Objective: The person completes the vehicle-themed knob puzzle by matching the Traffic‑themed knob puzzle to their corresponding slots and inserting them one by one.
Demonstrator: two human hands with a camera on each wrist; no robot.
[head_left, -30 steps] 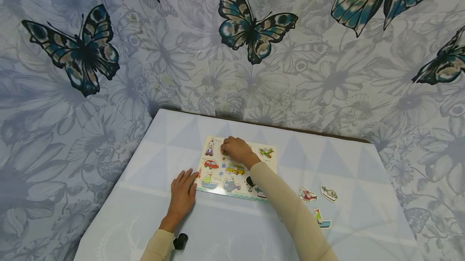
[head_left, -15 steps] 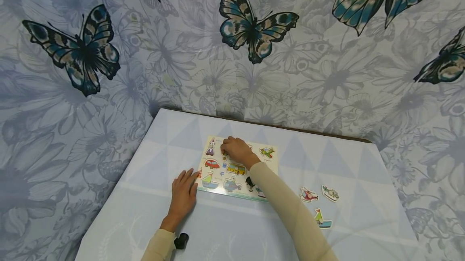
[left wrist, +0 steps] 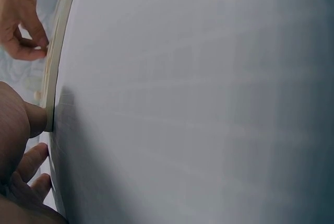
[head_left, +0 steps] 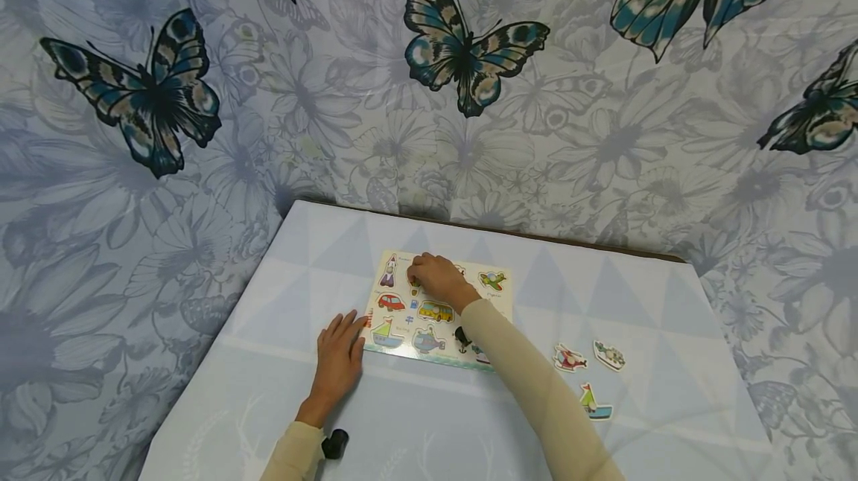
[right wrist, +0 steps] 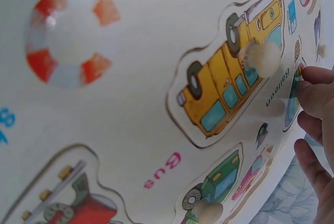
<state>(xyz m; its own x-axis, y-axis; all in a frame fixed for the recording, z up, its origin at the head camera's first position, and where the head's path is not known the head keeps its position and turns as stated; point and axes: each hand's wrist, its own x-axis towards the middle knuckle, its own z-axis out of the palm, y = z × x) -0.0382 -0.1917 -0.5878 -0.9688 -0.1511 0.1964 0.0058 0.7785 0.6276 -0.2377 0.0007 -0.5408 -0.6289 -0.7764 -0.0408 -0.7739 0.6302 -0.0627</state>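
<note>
On the table lies a puzzle board (head_left: 501,306) with vehicle pictures. My right hand (head_left: 439,278) reaches over its upper left part. In the right wrist view, the thumb and fingers of that hand pinch the hot-air balloon piece (right wrist: 293,101) in its place; the fingertips hide any knob on it. Beside it sits a yellow bus piece (right wrist: 229,72) with a wooden knob. My left hand (head_left: 338,354) rests at the board's lower left edge, fingers spread, fingertips touching the edge. The left wrist view shows the left hand (left wrist: 15,135) against the board's side.
Right of the board lie a loose helicopter piece (head_left: 570,358), a ship piece (head_left: 609,355) and a sailboat piece (head_left: 593,403). A rocket (head_left: 388,271), a red car (head_left: 391,302) and a green plane (head_left: 492,281) are on the board. A butterfly-patterned wall (head_left: 469,168) stands behind the table.
</note>
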